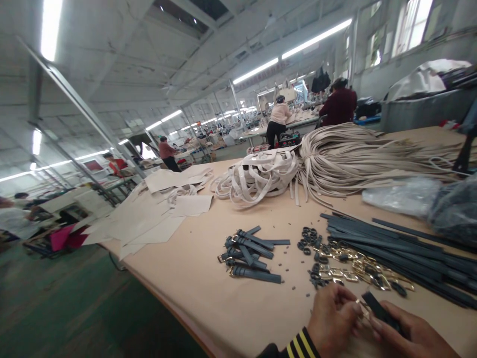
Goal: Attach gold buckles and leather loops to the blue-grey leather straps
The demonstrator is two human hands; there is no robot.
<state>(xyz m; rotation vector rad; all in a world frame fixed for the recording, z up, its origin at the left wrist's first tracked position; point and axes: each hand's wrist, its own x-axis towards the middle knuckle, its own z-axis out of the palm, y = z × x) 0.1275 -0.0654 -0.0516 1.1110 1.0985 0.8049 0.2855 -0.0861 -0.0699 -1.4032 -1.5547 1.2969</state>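
At the lower right, my left hand [333,318] pinches a small gold buckle [362,309]. Close beside it, my right hand [408,330] grips a dark strap [380,311], its end near the buckle. Just beyond my hands lie loose gold buckles [367,268] and small dark loops [309,238]. Long dark strips [395,248] are stacked to the right. Left of the buckles is a pile of short dark straps with buckles [251,253]. Part of my right hand's fingers is hidden behind the strap.
Beige sheets [160,223] cover the table's left end. Coiled pale straps [257,174] and a big bundle of beige strips [339,154] lie at the back. Clear plastic [402,194] is at the right. Several people are at other tables in the background.
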